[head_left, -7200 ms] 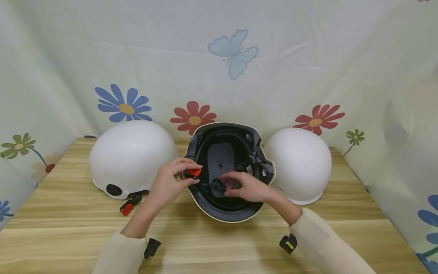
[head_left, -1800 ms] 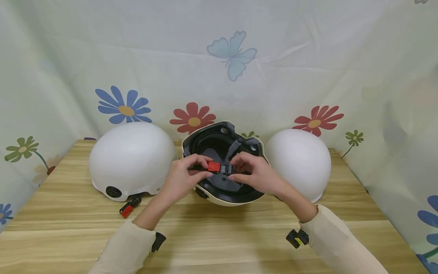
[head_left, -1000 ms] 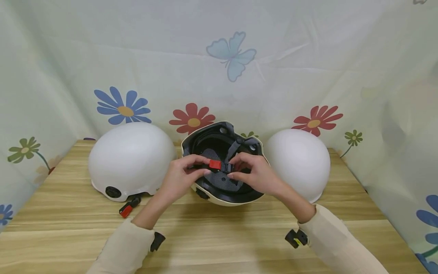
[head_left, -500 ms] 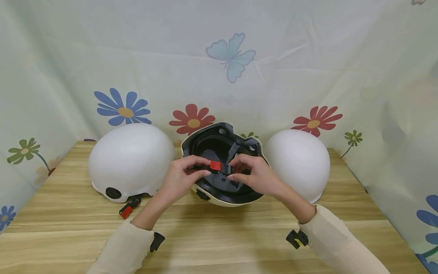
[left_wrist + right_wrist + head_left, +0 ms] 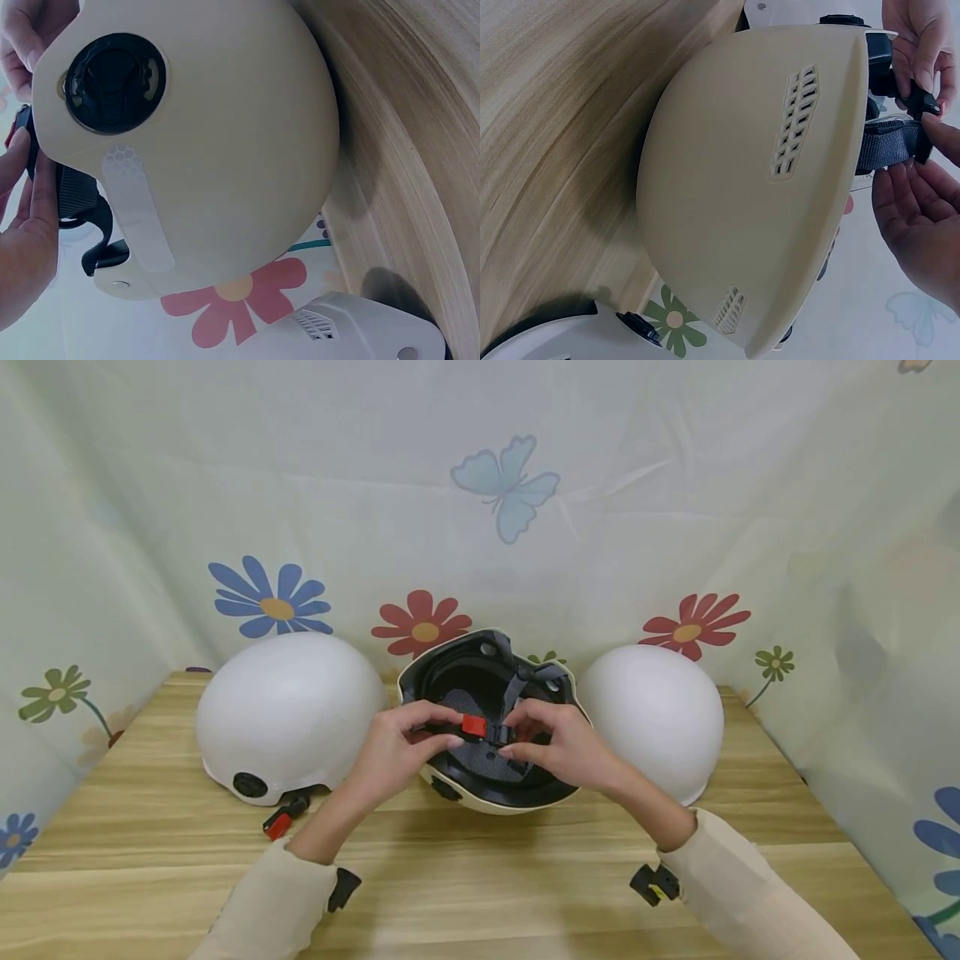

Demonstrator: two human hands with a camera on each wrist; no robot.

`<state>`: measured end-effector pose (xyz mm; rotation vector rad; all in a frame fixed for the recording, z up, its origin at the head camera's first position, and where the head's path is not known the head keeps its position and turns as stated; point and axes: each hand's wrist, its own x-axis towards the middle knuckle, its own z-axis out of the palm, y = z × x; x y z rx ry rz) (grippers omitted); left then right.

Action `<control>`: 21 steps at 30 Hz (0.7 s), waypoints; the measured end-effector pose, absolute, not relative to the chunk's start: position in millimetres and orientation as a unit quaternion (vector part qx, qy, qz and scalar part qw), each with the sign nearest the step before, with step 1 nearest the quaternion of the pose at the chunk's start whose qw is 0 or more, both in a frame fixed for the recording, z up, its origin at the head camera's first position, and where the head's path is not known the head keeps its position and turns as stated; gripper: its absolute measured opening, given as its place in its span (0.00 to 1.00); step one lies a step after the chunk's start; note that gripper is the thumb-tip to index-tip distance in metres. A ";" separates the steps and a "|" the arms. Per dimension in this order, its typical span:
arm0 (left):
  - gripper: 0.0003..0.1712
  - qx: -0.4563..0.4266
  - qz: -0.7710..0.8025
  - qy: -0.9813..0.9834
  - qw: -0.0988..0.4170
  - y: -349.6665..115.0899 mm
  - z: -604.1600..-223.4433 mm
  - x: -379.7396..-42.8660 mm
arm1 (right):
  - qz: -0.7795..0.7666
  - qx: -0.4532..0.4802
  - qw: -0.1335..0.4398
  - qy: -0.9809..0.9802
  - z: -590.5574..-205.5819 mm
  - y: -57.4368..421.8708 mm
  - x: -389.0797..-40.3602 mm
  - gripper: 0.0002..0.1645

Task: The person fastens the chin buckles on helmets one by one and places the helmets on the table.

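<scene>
A cream helmet [image 5: 480, 804] lies upturned and tilted on the table, its black padded inside facing up. Above its opening, my left hand [image 5: 390, 747] pinches the red and black half of the chin strap buckle [image 5: 474, 725] between thumb and fingers. My right hand [image 5: 558, 742] pinches the black half of the buckle [image 5: 497, 734], end to end with the red one. The two halves meet; whether they are locked I cannot tell. In the right wrist view a grey strap [image 5: 889, 146] runs from the helmet to the right fingers.
A white helmet [image 5: 292, 710] stands dome-up on the left, its red and black buckle [image 5: 282, 821] lying on the wooden table [image 5: 465, 893]. Another white helmet [image 5: 654, 718] stands close on the right. A flowered cloth [image 5: 360, 485] hangs behind.
Earlier the left hand held the red buckle half at the helmet's left rim while the right hand reached inside. Both halves then came together at the middle, and the helmet tilted. Lately almost nothing moves.
</scene>
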<state>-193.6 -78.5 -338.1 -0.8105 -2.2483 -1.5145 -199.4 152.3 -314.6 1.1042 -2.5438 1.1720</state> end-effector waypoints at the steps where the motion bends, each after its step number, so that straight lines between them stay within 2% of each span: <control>1: 0.14 -0.282 -0.529 -0.785 0.153 -78.6 -337.9 -193.5 | 0.389 0.366 0.065 -0.843 -314.5 152.3 -199.5 0.13; 8: 0.14 -0.282 -0.534 -0.784 0.142 -79.4 -337.1 -193.5 | 0.396 0.363 0.059 -0.841 -314.0 152.6 -199.5 0.13; 21: 0.14 -0.289 -0.528 -0.784 0.150 -79.3 -338.6 -193.8 | 0.356 0.387 0.113 -0.843 -315.2 151.2 -195.1 0.13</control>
